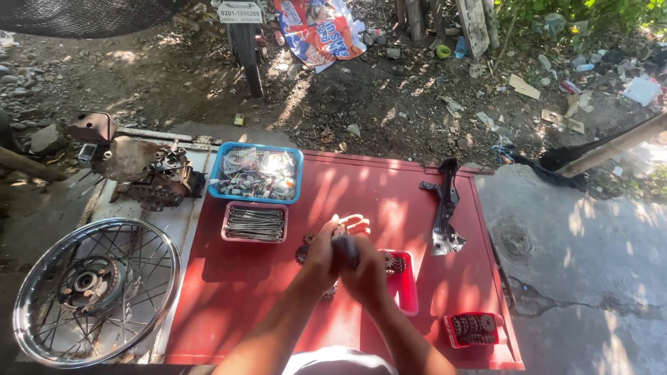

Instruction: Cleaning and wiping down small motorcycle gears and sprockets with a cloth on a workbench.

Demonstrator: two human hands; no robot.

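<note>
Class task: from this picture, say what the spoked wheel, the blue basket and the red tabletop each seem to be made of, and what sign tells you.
Spoked wheel: metal, apparently chromed, since the rim gleams. Blue basket: probably plastic, with an even bright colour and latticed walls. Red tabletop: seemingly painted sheet metal, flat with a folded edge; uncertain.

1. Both forearms are bare and rise from the bottom edge, the left from about 7 o'clock and the right from about 5 o'clock, converging toward the middle of the view.
2. The left hand [321, 255] lies at about 11 o'clock of the right, fingers stretched forward and slightly spread.
3. The right hand [366, 276] is pressed against the left, knuckles up and fingers curled, seemingly closed around something dark; shade blurs the grip.
</note>
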